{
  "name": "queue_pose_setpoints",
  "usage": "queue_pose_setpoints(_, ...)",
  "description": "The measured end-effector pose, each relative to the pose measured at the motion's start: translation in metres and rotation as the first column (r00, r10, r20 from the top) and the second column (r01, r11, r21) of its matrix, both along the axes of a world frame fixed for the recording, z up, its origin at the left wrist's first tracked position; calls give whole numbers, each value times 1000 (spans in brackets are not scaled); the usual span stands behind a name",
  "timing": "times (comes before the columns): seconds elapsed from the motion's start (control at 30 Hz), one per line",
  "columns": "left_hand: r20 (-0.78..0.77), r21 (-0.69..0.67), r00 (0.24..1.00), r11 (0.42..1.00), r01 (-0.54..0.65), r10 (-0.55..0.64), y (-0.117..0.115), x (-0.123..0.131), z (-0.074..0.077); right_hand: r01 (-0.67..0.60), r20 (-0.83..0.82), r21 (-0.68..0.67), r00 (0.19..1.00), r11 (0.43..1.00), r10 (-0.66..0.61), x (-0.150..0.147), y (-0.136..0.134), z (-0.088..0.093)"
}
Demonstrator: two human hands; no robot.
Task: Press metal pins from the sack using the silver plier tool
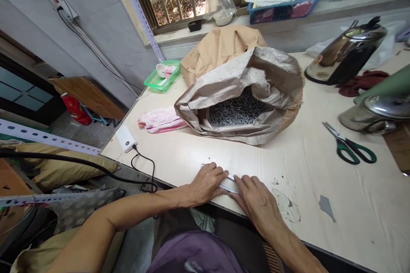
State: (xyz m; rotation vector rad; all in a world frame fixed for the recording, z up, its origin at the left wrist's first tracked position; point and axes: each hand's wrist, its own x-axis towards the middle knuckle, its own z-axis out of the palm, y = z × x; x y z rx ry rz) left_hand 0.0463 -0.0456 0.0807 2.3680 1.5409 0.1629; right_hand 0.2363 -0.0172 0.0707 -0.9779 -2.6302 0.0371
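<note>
Close to the table's front edge, both hands are closed on a small whitish flat piece (pixel 229 184). My left hand (pixel 206 182) pinches its left end, thumb below and fingers above. At the right end my right hand (pixel 256 196) grips it the same way. A white strip shows along its upper edge; the fingers cover the rest, so its exact kind is unclear. Beyond my hands stands an open woven-lined paper sack (pixel 269 123), with many small dark metal pieces (pixel 238 108) inside it.
On the table (pixel 307 170) are green-handled scissors (pixel 350 145), a metal pot (pixel 373 115), a kettle (pixel 346 53), a pink-and-white cloth (pixel 162 120), a green basket (pixel 163 76) and a white power bank (pixel 126 138) with a black cable. The blue basket (pixel 288 10) sits on the windowsill.
</note>
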Motion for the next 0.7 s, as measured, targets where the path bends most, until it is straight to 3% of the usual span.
queue_pose_setpoints(0.17, 14, 243, 998, 968, 58, -64, -28, 1, -13, -19, -37, 8, 999, 1000, 20, 14, 22, 0)
queue_pose_setpoints(0.3, -52, 198, 984, 964, 176, -169, -36, 1, -18, 51, 23, 28, 998, 998, -52, 10, 28, 2)
queue_pose_setpoints(0.4, -44, 165, 964, 950, 266, -263, -28, -11, -4, 57, -30, 89, 998, 994, -54, 1, 27, 5)
queue_pose_setpoints(0.57, -29, 253, 948, 915, 315, -318, -13, -29, 34, 89, -108, 171, 992, 981, -71, -4, 31, 12)
queue_pose_setpoints(0.63, -56, 270, 945, 907, 325, -322, -11, -23, 38, 98, -121, 171, 990, 980, -78, 2, 33, 13)
queue_pose_setpoints(0.7, -89, 273, 944, 903, 331, -319, -11, -9, 31, 96, -116, 169, 990, 981, -77, 13, 35, 11)
